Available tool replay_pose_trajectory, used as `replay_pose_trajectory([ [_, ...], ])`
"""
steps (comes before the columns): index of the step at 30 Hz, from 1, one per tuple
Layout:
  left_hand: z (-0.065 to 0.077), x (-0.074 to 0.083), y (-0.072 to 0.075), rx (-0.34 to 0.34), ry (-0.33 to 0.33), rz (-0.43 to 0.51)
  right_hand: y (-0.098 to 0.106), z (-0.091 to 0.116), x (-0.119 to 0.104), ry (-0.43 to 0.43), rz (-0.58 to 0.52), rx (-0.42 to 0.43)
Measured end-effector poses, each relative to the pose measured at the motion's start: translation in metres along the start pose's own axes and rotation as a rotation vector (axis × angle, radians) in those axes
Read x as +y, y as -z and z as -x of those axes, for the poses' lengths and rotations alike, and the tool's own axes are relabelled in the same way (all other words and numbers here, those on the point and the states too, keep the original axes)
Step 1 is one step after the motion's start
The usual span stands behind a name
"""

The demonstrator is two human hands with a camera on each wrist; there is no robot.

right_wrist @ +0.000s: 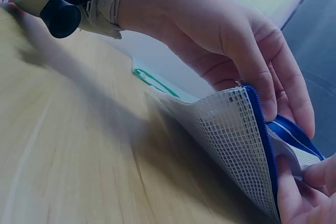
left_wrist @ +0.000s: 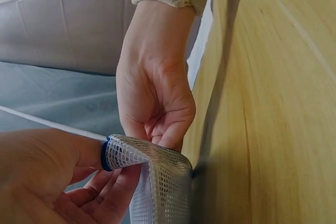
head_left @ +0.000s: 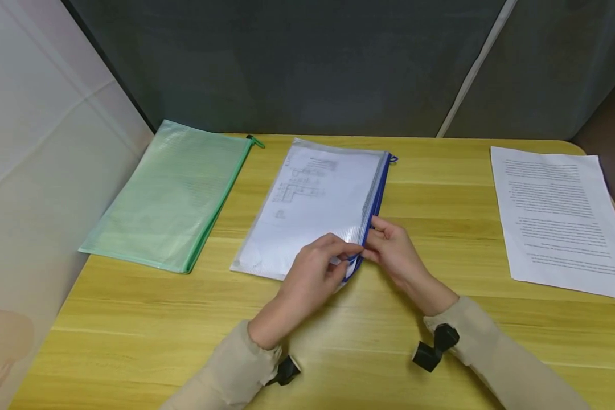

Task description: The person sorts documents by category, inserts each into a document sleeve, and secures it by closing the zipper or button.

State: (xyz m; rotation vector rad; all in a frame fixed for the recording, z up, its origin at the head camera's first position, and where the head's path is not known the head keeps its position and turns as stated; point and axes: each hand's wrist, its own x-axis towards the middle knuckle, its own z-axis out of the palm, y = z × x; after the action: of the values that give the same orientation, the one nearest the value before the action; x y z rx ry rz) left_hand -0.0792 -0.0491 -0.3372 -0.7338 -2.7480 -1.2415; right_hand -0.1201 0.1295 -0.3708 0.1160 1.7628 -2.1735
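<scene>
A clear mesh zipper pouch (head_left: 318, 199) with a blue zipper edge lies on the table, a sheet with a printed drawing showing through it. At its near right corner, the left hand (head_left: 312, 267) pinches the blue zipper edge between thumb and fingers. The right hand (head_left: 397, 256) is at the same edge, a little farther up. In the right wrist view the pouch's mouth (right_wrist: 286, 135) gapes there, white paper visible inside. Fingers of the right hand (right_wrist: 310, 198) curl at this opening and pinch the edge; their exact hold is partly hidden.
On the left lies a green zipper pouch (head_left: 169, 193) with a green pull. Printed white sheets (head_left: 558, 222) rest at the table's right side. A dark panel (head_left: 287, 68) borders the back of the wooden table (head_left: 441, 210), and a pale wall (head_left: 46, 142) stands left.
</scene>
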Motion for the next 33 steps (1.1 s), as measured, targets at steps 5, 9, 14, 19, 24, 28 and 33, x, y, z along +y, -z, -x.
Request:
replay_pose_trajectory([
  [5, 0.001, -0.001, 0.001, 0.000, 0.010, 0.009, 0.004, -0.001, 0.000, -0.008, 0.017, -0.029],
  [9, 0.001, -0.002, 0.004, -0.006, 0.053, 0.061, 0.010, 0.001, -0.001, -0.029, 0.016, -0.053],
  [14, 0.001, -0.006, 0.007, -0.020, 0.116, 0.133, 0.020, 0.002, -0.007, -0.062, -0.003, -0.065],
  [19, 0.002, -0.009, 0.007, -0.024, 0.143, 0.175, 0.028, 0.003, -0.012, -0.080, 0.013, -0.108],
  [24, 0.002, -0.010, 0.007, -0.028, 0.153, 0.188, 0.036, 0.003, -0.015, -0.094, 0.002, -0.141],
  [28, 0.002, -0.010, 0.007, -0.032, 0.160, 0.192, 0.042, 0.002, -0.019, -0.090, -0.010, -0.160],
  [33, 0.002, -0.010, 0.007, -0.034, 0.167, 0.197, 0.045, 0.001, -0.022, -0.091, 0.000, -0.188],
])
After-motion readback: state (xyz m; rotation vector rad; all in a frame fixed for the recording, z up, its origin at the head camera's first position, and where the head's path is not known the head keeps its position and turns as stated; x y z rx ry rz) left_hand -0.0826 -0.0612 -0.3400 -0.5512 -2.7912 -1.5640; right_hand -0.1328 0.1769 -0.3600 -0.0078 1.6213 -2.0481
